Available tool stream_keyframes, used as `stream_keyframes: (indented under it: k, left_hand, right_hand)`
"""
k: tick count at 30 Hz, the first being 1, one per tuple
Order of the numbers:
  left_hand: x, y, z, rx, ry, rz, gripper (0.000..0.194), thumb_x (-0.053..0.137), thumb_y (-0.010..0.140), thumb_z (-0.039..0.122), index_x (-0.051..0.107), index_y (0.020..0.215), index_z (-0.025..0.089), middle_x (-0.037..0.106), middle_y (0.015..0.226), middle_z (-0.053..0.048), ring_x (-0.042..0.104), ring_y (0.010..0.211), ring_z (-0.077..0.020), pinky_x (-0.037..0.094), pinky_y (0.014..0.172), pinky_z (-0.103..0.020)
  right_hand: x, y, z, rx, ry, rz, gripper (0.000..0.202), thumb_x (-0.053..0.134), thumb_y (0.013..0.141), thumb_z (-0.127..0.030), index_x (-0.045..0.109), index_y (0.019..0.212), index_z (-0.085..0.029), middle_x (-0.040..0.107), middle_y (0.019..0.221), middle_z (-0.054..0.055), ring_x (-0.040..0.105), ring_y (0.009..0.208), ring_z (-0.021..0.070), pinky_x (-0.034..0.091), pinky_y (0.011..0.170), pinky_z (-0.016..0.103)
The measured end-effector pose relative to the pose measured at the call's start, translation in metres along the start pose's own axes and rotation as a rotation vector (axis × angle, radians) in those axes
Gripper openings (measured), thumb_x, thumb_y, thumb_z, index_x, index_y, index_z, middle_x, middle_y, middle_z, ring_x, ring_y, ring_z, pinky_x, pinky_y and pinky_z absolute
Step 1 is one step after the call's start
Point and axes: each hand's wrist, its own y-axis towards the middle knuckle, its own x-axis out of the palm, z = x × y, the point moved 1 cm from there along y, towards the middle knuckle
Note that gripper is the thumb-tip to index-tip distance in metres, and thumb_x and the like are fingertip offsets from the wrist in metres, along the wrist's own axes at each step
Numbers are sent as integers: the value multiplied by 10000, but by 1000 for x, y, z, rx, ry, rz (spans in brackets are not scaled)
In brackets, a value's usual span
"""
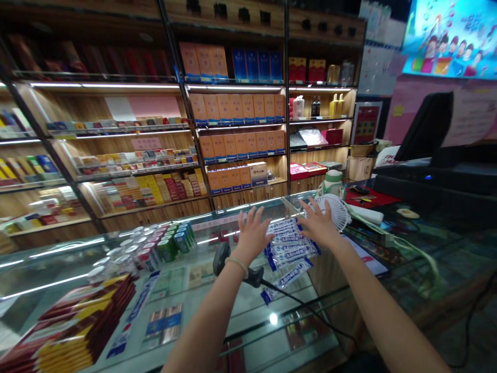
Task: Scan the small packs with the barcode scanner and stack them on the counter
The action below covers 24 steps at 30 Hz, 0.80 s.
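Both my hands reach over a glass counter, on either side of a pile of blue-and-white wrapped snack bars (pixel 289 242). My left hand (pixel 252 235) is open with its fingers spread, at the pile's left edge, and holds nothing. On the right, my right hand (pixel 319 223) is also open, its fingers apart in front of a white fan (pixel 337 211). Whether either hand touches the bars I cannot tell. One bar (pixel 295 273) lies loose just below the pile. A black barcode scanner (pixel 222 259) rests beneath my left wrist, partly hidden, with its cable running right.
Stacked brown-and-yellow packets (pixel 89 326) fill the counter's near left, with another blue-and-white bar (pixel 134 313) beside them. Rows of small canisters (pixel 166 248) stand behind. A green-and-white bottle (pixel 333 181) and a dark monitor (pixel 427 124) are at the right. Stocked shelves (pixel 236 124) line the back.
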Motion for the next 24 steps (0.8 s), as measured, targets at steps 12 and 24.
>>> stream_keyframes:
  k: [12,24]
  left_hand:
    - [30,-17,3,16,-43,-9,300,761,826,437,742,1104,325,506,1541,-69,355,1470,-360,128,1218,-695]
    - [30,-14,7,-20,-58,-54,121,781,812,373,785,915,309,538,1517,-39,336,1481,-368,111,1201,-720]
  right_hand:
    - [28,-19,6,19,-1,18,94,792,796,-333,800,886,-304,416,1611,72,272,1516,395,60,1161,769]
    - [34,-22,10,58,-42,-64,77,743,832,-323,800,824,-271,439,1597,78,282,1511,393,36,1159,777]
